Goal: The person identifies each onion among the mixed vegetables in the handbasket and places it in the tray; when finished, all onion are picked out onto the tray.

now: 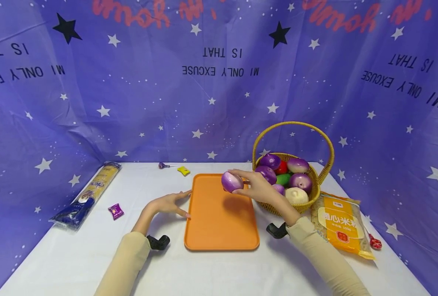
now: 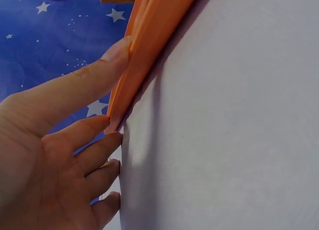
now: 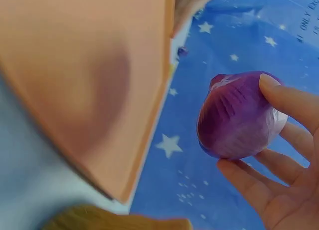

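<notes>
My right hand (image 1: 257, 186) holds a purple onion (image 1: 231, 181) between thumb and fingers, above the upper right part of an orange tray (image 1: 219, 222). In the right wrist view the onion (image 3: 239, 115) is gripped from one side, its pointed end turned away from the palm. The onion's shadow falls on the tray. At the tray's left edge my left hand (image 1: 168, 204) touches the rim with its thumb and fingertips. The left wrist view shows that thumb (image 2: 92, 78) against the orange rim (image 2: 144, 50), the other fingers loosely extended near the tabletop.
A handled wicker basket (image 1: 316, 193) of onions and other vegetables stands right of the tray. Beside it lie a yellow food bag (image 1: 339, 222) and a red lollipop (image 1: 375, 243). To the left are a noodle packet (image 1: 89, 195), a purple candy (image 1: 116, 211), a yellow candy (image 1: 184, 171) and a purple lollipop (image 1: 162, 165).
</notes>
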Action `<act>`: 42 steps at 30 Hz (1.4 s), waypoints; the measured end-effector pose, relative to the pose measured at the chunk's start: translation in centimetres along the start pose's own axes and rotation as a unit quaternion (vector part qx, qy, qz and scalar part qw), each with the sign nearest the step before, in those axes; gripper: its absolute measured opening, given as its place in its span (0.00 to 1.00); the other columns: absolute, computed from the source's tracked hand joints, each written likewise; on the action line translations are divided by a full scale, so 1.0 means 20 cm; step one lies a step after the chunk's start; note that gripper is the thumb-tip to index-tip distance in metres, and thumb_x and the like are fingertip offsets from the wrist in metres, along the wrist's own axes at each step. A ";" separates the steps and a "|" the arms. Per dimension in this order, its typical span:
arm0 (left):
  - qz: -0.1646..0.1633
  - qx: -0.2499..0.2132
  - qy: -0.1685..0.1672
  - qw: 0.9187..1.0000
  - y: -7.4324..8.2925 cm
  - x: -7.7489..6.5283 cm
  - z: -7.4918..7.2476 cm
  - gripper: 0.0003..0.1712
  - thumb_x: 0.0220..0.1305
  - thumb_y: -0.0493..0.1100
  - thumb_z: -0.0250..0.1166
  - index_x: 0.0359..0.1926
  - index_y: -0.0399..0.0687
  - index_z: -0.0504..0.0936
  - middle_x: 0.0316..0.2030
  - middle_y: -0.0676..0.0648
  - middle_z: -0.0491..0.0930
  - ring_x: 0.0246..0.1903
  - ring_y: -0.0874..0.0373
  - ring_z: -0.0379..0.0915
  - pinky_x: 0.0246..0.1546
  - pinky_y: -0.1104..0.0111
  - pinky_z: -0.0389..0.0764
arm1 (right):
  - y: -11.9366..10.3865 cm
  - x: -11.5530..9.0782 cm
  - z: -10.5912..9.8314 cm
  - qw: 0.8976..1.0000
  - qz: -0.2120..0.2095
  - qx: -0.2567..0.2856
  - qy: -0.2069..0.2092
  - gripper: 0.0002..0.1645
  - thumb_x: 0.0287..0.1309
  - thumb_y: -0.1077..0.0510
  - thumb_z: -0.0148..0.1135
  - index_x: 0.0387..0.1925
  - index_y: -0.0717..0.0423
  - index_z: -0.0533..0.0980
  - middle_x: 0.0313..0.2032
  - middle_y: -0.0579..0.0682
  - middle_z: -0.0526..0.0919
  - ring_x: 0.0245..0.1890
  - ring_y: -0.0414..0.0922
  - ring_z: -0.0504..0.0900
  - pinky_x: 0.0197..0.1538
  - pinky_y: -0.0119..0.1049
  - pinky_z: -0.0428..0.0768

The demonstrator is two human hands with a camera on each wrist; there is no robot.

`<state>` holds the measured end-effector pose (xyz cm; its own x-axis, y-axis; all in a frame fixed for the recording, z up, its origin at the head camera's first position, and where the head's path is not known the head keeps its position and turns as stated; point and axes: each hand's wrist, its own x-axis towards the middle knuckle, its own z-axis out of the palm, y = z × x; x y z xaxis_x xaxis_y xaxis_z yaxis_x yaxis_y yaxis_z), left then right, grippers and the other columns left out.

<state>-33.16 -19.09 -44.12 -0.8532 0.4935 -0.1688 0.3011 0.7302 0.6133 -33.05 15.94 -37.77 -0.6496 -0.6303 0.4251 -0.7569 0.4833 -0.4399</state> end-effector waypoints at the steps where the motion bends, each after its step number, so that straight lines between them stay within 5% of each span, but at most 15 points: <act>1: 0.000 -0.001 0.001 1.000 0.00 0.00 0.00 0.58 0.49 0.57 0.75 0.75 0.49 0.54 0.70 0.30 0.51 0.69 0.33 0.46 0.67 0.41 0.48 | 0.01 0.02 0.02 1.000 0.003 0.000 -0.006 0.38 0.52 0.52 0.73 0.65 0.53 0.71 0.59 0.51 0.77 0.55 0.48 0.78 0.57 0.46 0.77; 11: 0.008 -0.020 0.005 1.000 0.00 -0.01 0.02 0.57 0.50 0.55 0.74 0.75 0.47 0.53 0.70 0.28 0.49 0.70 0.33 0.43 0.67 0.41 0.46 | 0.11 0.24 0.23 0.997 0.036 0.011 -0.070 0.37 0.53 0.50 0.72 0.64 0.51 0.71 0.58 0.53 0.78 0.57 0.49 0.77 0.57 0.43 0.77; 22: 0.001 -0.015 0.011 1.000 0.00 -0.01 0.01 0.57 0.50 0.56 0.74 0.75 0.47 0.53 0.71 0.30 0.50 0.70 0.34 0.43 0.67 0.41 0.46 | 0.12 0.43 0.34 0.992 0.078 0.004 -0.098 0.38 0.55 0.54 0.71 0.66 0.57 0.69 0.59 0.57 0.76 0.56 0.54 0.77 0.59 0.46 0.75; 33: 0.004 -0.015 0.011 1.000 0.00 0.00 0.02 0.57 0.50 0.56 0.74 0.75 0.48 0.53 0.71 0.30 0.50 0.70 0.34 0.44 0.67 0.41 0.47 | 0.16 0.51 0.47 0.989 0.131 -0.008 -0.066 0.39 0.58 0.51 0.68 0.68 0.56 0.67 0.59 0.59 0.76 0.56 0.54 0.77 0.61 0.46 0.73; 42: -0.003 -0.014 0.015 1.000 0.00 -0.01 0.02 0.57 0.49 0.56 0.75 0.75 0.48 0.54 0.70 0.29 0.51 0.70 0.34 0.45 0.67 0.41 0.48 | 0.17 0.51 0.50 0.990 0.130 -0.006 -0.050 0.42 0.56 0.50 0.70 0.69 0.53 0.65 0.61 0.59 0.74 0.58 0.55 0.75 0.63 0.46 0.70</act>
<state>-32.79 -19.05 -44.50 -0.8670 0.4754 -0.1495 0.2850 0.7190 0.6339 -41.49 4.98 -42.83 -0.8130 -0.5398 0.2182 -0.5659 0.6444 -0.5143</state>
